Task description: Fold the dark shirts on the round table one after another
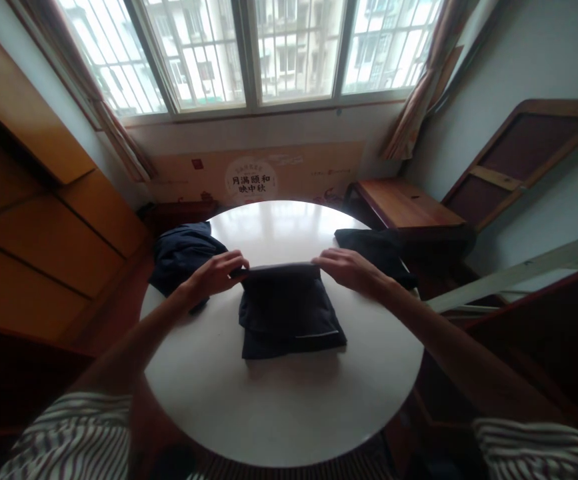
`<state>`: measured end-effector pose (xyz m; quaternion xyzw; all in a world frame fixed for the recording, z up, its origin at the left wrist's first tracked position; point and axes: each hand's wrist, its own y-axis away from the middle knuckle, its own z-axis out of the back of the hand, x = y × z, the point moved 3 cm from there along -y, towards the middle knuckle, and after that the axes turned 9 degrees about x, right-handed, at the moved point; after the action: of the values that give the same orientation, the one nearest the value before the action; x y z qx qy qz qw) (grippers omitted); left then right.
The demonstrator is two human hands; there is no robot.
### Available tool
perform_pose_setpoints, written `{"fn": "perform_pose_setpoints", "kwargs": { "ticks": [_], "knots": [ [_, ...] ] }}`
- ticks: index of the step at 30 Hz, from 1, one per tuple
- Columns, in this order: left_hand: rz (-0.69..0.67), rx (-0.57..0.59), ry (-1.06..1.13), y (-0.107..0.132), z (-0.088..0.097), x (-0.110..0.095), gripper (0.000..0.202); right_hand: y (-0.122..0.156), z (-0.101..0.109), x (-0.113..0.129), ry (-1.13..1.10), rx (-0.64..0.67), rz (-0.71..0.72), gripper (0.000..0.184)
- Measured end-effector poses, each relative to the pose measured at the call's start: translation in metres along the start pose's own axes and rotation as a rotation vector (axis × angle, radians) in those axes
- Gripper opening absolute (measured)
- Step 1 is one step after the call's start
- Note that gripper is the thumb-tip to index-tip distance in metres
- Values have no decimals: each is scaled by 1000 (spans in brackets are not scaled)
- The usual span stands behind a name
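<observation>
A dark navy folded garment (289, 310) lies in the middle of the round white table (279, 407); its exact kind is unclear. Its far edge is raised a little, stretched between my two hands. My left hand (220, 270) pinches the far left corner, fingers closed on the cloth. At the far right corner, my right hand (343, 267) grips the same edge between thumb and fingers. A thin pale line shows near the garment's front right edge. Left of my left hand sits a crumpled dark blue cloth (183, 257). Beyond my right hand rests another dark folded cloth (376, 250).
Wooden cabinets (53, 233) stand on the left. A low wooden bench (409, 203) is behind the table to the right, near a leaning wood-framed panel (513, 160). Barred windows (293, 53) with curtains fill the back wall, above a printed banner (309, 170).
</observation>
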<state>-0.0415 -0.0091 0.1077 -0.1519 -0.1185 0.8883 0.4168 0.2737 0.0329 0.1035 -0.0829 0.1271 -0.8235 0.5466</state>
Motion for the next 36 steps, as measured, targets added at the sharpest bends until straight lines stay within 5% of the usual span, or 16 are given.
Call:
{"fn": "perform_pose_setpoints", "kwargs": {
  "ticks": [6,10,15,19,24,30,36],
  "knots": [
    [-226,169,-179,60,-34,-84,16,72,-6,77,134,41,215,32],
    [-183,250,-115,74,-48,-100,15,91,-19,98,101,71,245,31],
    [-173,284,-16,72,-44,-101,17,86,-10,95,-36,143,145,23],
    [-125,231,47,37,-45,-104,20,44,-3,93,-106,107,31,25],
    [88,214,-13,-6,-76,-90,40,-14,-40,79,-59,98,-201,41],
    [368,277,-114,25,-93,-63,53,7,-85,59,-85,249,-343,61],
    [493,298,135,38,-67,-32,49,11,-69,31,-352,264,-345,52]
  ]
}}
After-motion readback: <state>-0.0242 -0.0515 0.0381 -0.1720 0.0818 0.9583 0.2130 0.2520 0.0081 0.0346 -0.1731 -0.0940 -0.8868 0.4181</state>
